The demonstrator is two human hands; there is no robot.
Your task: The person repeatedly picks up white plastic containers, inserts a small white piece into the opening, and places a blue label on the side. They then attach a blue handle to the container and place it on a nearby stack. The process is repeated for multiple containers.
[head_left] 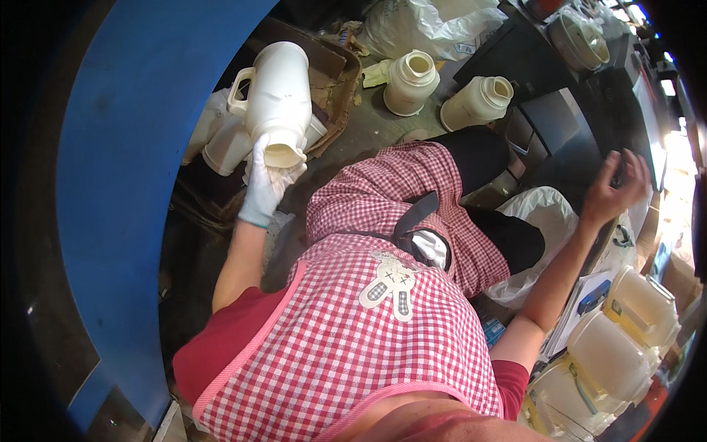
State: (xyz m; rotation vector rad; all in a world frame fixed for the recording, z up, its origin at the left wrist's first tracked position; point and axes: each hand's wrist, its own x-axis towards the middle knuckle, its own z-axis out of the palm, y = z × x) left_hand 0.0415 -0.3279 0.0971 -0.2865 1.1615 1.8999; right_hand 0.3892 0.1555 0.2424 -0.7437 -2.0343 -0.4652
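Note:
My left hand (pixel 266 184), in a white glove, grips the open mouth of a cream plastic jug (pixel 277 96) with a side handle, holding it up over the floor with its base pointing away. My right hand (pixel 616 188) is bare and reaches out to the right, fingers curled over something dark at the edge of a black counter (pixel 589 110); what it touches is hidden. I wear a red and white checked apron (pixel 368 324) over a red top.
Two more cream jugs (pixel 410 81) (pixel 479 102) stand on the floor ahead, beside a cardboard box (pixel 331 81). A big blue drum (pixel 125 191) fills the left. A white bag (pixel 545 221) and translucent lidded tubs (pixel 626 331) sit to the right.

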